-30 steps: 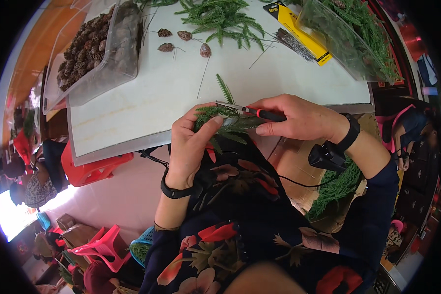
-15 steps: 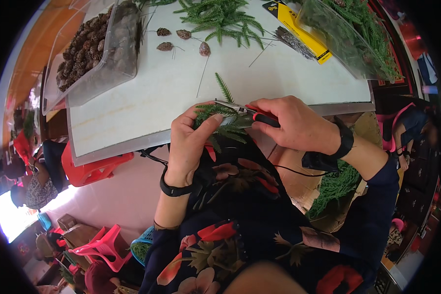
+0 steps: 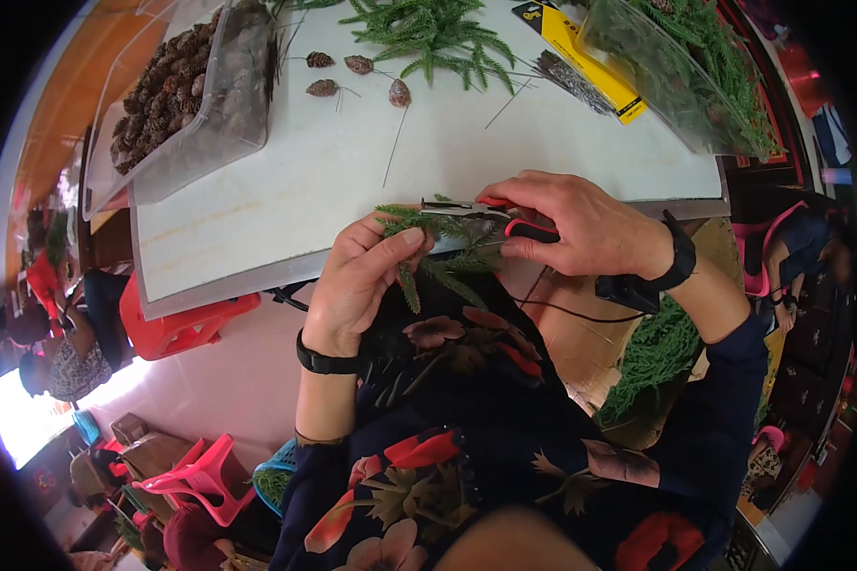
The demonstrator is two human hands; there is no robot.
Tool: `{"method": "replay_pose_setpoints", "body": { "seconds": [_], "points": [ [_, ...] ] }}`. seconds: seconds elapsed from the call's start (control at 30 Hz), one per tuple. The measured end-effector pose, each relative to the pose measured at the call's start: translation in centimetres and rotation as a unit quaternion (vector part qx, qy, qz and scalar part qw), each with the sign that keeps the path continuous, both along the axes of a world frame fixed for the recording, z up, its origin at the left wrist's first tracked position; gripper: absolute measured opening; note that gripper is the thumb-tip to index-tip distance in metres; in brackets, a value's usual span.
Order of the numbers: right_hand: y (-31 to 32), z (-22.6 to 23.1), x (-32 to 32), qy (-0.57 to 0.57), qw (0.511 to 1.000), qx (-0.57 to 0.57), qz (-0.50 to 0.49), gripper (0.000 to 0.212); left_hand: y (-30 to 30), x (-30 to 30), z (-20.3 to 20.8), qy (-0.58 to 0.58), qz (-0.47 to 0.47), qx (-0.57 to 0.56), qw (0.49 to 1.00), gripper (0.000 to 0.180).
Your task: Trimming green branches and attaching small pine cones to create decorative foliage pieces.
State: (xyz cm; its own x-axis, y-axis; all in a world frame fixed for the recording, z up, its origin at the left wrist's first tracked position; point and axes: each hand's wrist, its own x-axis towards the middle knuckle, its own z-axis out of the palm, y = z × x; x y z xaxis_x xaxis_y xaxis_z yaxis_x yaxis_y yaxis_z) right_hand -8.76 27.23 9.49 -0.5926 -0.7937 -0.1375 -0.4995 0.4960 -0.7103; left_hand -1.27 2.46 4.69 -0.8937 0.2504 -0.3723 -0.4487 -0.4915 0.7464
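Note:
My left hand [image 3: 367, 271] pinches a green artificial pine sprig [image 3: 455, 257] between thumb and fingers, just over the near edge of the white table. In my right hand [image 3: 581, 228] are long-nosed pliers [image 3: 476, 211] with red and black handles. The jaws point left and lie across the top of the sprig, close to my left fingertips. What exactly sits between the jaws is too small to tell. Beyond my hands, several small pine cones [image 3: 399, 92] with thin wire stems lie on the table [image 3: 286, 209].
A clear plastic bin [image 3: 243, 105] full of pine cones stands at the far left. More green sprigs [image 3: 433, 38] lie at the back, beside a yellow-and-black package [image 3: 581, 62] and a clear bin of greenery [image 3: 667, 76]. Below right, a cardboard box [image 3: 590, 366] holds greenery.
The pliers have turned more level and moved slightly right with my right hand. My left hand has shifted a little left and down, and the sprig's upright tip has swung down.

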Motion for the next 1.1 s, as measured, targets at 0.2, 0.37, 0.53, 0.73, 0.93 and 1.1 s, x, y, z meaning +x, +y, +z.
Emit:
{"method": "replay_pose_setpoints", "body": {
  "seconds": [0.2,0.37,0.53,0.73,0.93,1.1],
  "points": [
    [0.1,-0.1,-0.3,-0.018,1.000,-0.013,0.021,0.045,-0.2,0.1,0.1,0.002,-0.010,0.006,1.000,0.025],
    [0.3,-0.3,-1.2,-0.042,0.997,-0.034,0.058,0.047,-0.8,0.3,0.0,0.014,-0.053,0.013,0.998,0.024],
    [-0.1,-0.1,-1.3,-0.065,0.996,-0.016,0.062,0.047,-1.5,0.1,-0.7,0.013,-0.102,0.060,0.993,0.024],
    [-0.1,-1.3,0.0,0.008,0.998,-0.043,0.034,0.045,-1.1,0.1,-0.7,0.002,-0.072,0.034,0.997,0.022],
    [-0.3,-0.8,0.1,-0.092,0.994,-0.053,-0.014,0.042,-0.4,-0.1,0.0,0.023,-0.057,-0.002,0.998,0.023],
    [-0.1,-0.8,0.1,-0.082,0.995,-0.063,-0.011,0.039,-0.3,0.1,-0.3,0.015,-0.041,-0.008,0.999,0.025]
  ]
}}
